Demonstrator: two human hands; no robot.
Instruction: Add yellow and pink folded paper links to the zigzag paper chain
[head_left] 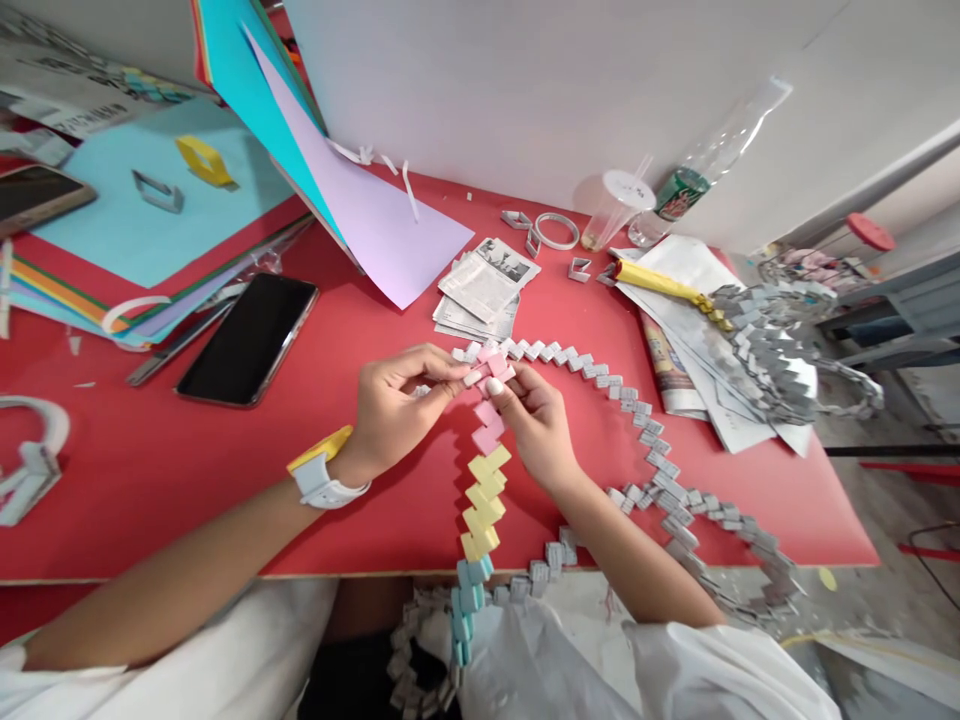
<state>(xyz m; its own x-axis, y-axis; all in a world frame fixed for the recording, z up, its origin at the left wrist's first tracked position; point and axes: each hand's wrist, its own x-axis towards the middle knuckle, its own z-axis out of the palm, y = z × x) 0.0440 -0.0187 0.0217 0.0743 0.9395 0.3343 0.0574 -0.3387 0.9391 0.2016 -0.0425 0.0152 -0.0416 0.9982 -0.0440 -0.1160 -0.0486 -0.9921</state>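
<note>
Between my two hands is the pink end of a folded-paper zigzag chain [484,505], which runs down through yellow and teal links over the table's front edge. My left hand [409,395], with a white and yellow band on the wrist, pinches the pink links from the left. From the right, my right hand [536,420] grips the same end, thumb on top. Just behind my fingers a grey newsprint chain [585,365] begins; it curves right and crosses other grey links. Whether it joins the pink part is hidden by my fingers.
A black phone [249,340] lies on the red table [360,280], left of my hands. Newspaper pieces [491,285] are stacked behind them. A lidded cup [615,210] and a plastic bottle [679,200] stand by the wall. Coloured sheets [405,240] lean at back left.
</note>
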